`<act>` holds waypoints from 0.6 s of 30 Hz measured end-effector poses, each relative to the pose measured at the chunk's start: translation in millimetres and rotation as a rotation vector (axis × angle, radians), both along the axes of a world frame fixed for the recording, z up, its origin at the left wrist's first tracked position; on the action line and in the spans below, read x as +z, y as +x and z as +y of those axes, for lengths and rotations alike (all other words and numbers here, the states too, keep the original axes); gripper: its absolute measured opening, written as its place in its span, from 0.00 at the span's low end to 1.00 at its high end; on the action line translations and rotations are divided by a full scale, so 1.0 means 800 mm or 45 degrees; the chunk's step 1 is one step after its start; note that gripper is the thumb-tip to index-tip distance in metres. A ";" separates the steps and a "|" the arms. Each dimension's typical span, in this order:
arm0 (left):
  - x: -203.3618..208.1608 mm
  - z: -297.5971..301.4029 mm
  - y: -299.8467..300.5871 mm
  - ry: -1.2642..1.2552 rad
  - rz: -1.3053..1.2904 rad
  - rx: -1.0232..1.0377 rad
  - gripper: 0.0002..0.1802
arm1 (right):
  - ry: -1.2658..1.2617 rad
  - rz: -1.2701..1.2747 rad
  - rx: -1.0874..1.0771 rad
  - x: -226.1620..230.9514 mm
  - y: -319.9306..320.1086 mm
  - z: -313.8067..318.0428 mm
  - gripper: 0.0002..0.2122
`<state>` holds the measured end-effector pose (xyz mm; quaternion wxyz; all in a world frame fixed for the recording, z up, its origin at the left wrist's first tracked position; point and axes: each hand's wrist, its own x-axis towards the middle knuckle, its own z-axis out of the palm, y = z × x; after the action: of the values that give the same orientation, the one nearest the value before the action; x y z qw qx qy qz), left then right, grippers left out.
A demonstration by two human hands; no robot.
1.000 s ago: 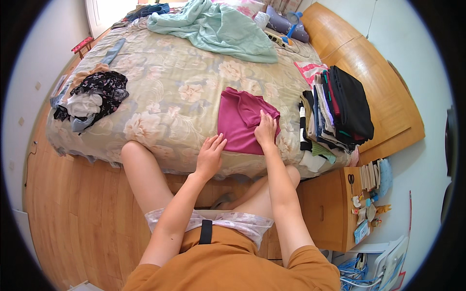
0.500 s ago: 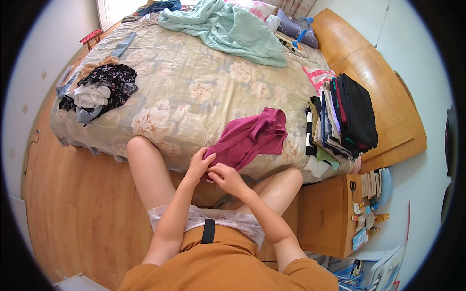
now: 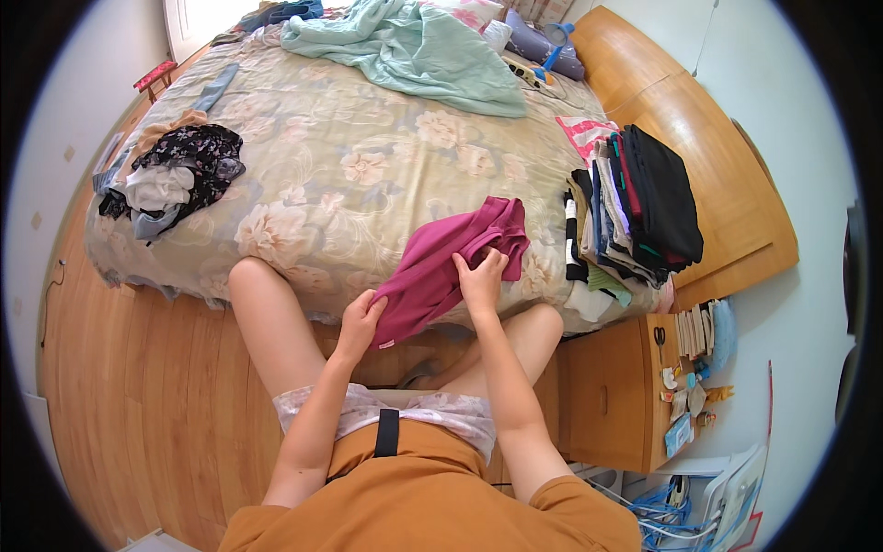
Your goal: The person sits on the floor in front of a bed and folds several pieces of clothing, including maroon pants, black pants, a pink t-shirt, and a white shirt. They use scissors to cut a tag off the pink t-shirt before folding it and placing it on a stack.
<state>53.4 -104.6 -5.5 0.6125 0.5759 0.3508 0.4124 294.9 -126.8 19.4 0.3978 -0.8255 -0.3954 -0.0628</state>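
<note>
A magenta knit top (image 3: 426,262) lies slantwise over the near edge of the bed, its near end hanging past the edge above my lap. My left hand (image 3: 361,324) pinches that near end at its left side, close to a small white label. Farther up the cloth, my right hand (image 3: 481,279) is closed on the fabric beside the gathered, folded part at the far right end. Some of its fingertips are hidden in the folds.
A stack of folded clothes (image 3: 635,202) stands at the right by the wooden headboard (image 3: 727,184). Rumpled clothes (image 3: 179,175) lie at the bed's left edge, a mint-green quilt (image 3: 414,60) at the back. A wooden nightstand (image 3: 602,396) holding scissors (image 3: 659,339) is at the right.
My right hand has moved from the top's near end up and right to its folded far part. The left hand stays on the near end, now spread flatter. The whole view has shifted slightly.
</note>
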 end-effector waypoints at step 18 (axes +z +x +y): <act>0.172 0.085 -0.138 -0.061 -1.187 0.541 0.25 | 0.824 0.307 0.200 0.253 0.103 -0.064 0.11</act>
<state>-57.2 -36.4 132.2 0.6196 0.2326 0.1591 0.7326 377.6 -177.9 221.5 0.6861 -0.6253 -0.3675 -0.0563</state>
